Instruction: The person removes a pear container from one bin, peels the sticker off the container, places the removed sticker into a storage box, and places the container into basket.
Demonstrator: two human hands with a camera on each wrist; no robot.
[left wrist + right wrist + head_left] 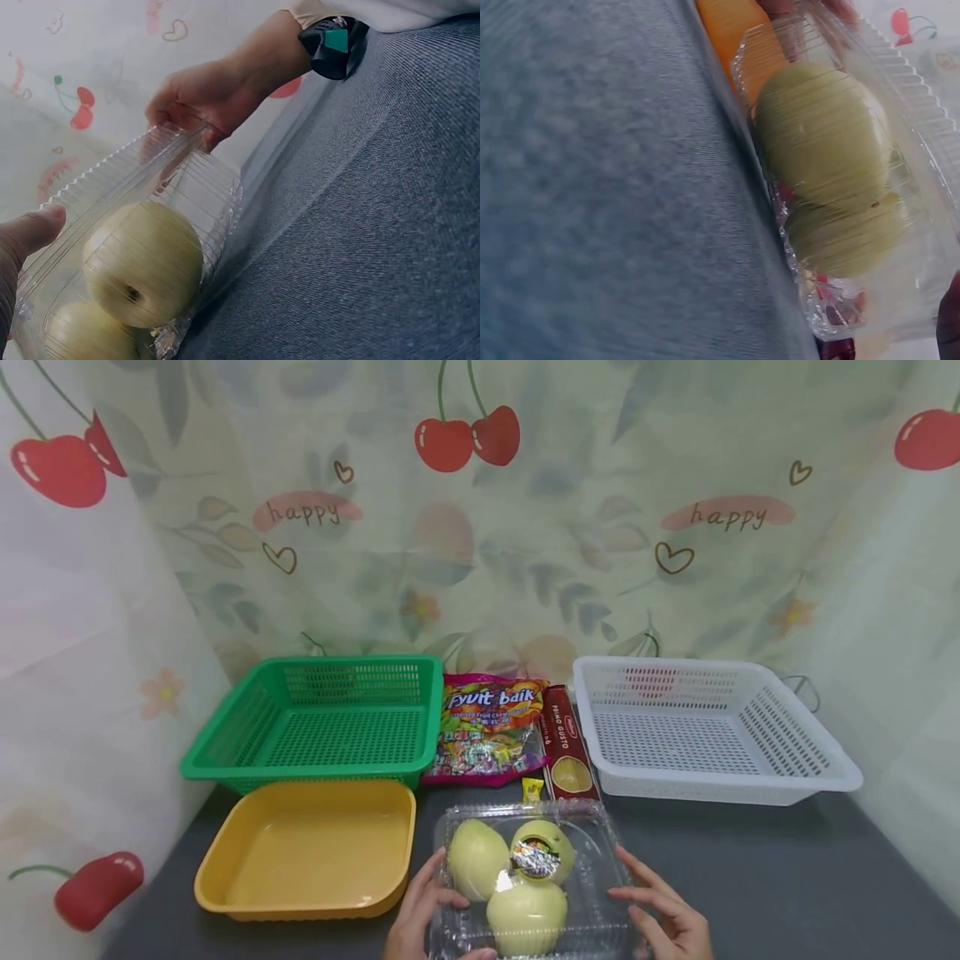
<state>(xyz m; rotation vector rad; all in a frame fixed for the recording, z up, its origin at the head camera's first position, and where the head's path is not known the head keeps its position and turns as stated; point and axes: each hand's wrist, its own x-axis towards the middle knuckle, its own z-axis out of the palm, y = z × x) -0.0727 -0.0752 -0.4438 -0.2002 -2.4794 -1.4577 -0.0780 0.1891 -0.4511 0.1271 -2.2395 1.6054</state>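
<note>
A clear plastic clamshell box (pixel 592 877) lies at the front of the table, holding three round pale-green fruits (pixel 527 914) that look like pears. One of them sits under a shiny round label (pixel 537 857). My left hand (pixel 420 910) grips the box's left side, its thumb (pixel 37 229) over the edge in the left wrist view. On the opposite side my right hand (pixel 675 918) holds the box with bent fingers. The lid looks closed. In the right wrist view the fruits (pixel 821 135) show through the ribbed wall, and the hands are mostly cut off.
Left of the box is a yellow tray (pixel 315 852), with a green basket (pixel 345 727) behind it. A candy bag (pixel 491 727), a red spaghetti pack (pixel 567 747) and a small yellow sweet (pixel 532 789) lie beyond the box. A white basket (pixel 693 743) stands back right.
</note>
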